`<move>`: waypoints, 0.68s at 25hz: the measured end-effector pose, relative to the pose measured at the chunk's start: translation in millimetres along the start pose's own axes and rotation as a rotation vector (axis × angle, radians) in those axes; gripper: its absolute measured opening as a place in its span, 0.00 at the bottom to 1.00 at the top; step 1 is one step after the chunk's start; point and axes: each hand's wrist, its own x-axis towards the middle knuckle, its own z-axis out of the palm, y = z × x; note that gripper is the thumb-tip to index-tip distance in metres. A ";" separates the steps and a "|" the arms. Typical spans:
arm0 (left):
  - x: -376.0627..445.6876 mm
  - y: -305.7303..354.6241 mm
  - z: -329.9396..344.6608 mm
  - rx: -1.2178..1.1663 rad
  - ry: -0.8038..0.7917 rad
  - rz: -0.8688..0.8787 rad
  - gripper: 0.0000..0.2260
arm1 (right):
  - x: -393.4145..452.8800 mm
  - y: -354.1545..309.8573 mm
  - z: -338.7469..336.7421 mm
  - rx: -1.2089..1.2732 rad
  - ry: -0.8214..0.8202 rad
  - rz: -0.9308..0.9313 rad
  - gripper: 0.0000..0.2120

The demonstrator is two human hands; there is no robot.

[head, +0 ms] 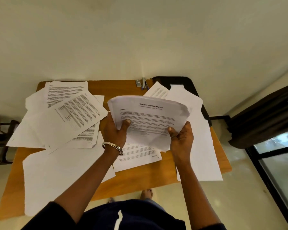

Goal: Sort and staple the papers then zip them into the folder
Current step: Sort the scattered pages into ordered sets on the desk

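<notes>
**Sorting underway, one stack in hand, nothing stapled or zipped yet**

Both hands up over the table, gripping one stack of papers (150,117) by its near edge. Left hand (115,130) curled round the lower left corner, thumb on top of the printed page; metal bangle (112,147) on that wrist. Right hand (181,138) pinching the lower right corner, thumb on top, ring on a finger. Top sheet headed "Sample Health Report", stack bowed upward and held clear of the table.

Directly below the hands: one printed sheet (140,156) flat on the wooden table (140,181). Left of the left hand: loose printed pages (70,112) fanned and overlapping, plus blank-side sheets (56,176) nearer the body. Right of the right hand: more white sheets (204,146), overhanging the table edge. Beyond the hands, at the far edge: stapler (144,83), untouched, a small grey object just beside it. Far right corner: black zip folder (181,83), partly under papers, open or closed not clear.

Judged early stage: some pages gathered, most loose. Left: finish sorting, staple sets, load folder, zip.
</notes>
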 end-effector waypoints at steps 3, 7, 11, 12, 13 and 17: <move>-6.1 -20.7 -2.4 0.080 -0.135 -0.090 0.23 | -18.0 28.6 -1.7 -0.085 0.013 0.131 0.17; -12.8 -18.4 -3.5 0.168 -0.248 -0.056 0.21 | -35.9 42.7 0.1 -0.179 0.070 0.168 0.17; -20.5 -13.7 -0.6 0.212 -0.222 -0.096 0.25 | -33.1 39.2 4.1 -0.269 0.091 0.126 0.11; -21.6 -17.9 -0.9 0.214 -0.239 -0.111 0.25 | -33.8 39.5 4.5 -0.284 0.074 0.164 0.11; -23.3 -21.8 -2.1 0.210 -0.270 -0.115 0.24 | -35.5 40.6 5.5 -0.294 0.056 0.204 0.11; -22.9 -33.3 -3.7 0.201 -0.357 -0.100 0.19 | -37.7 48.6 11.5 -0.319 -0.008 0.229 0.15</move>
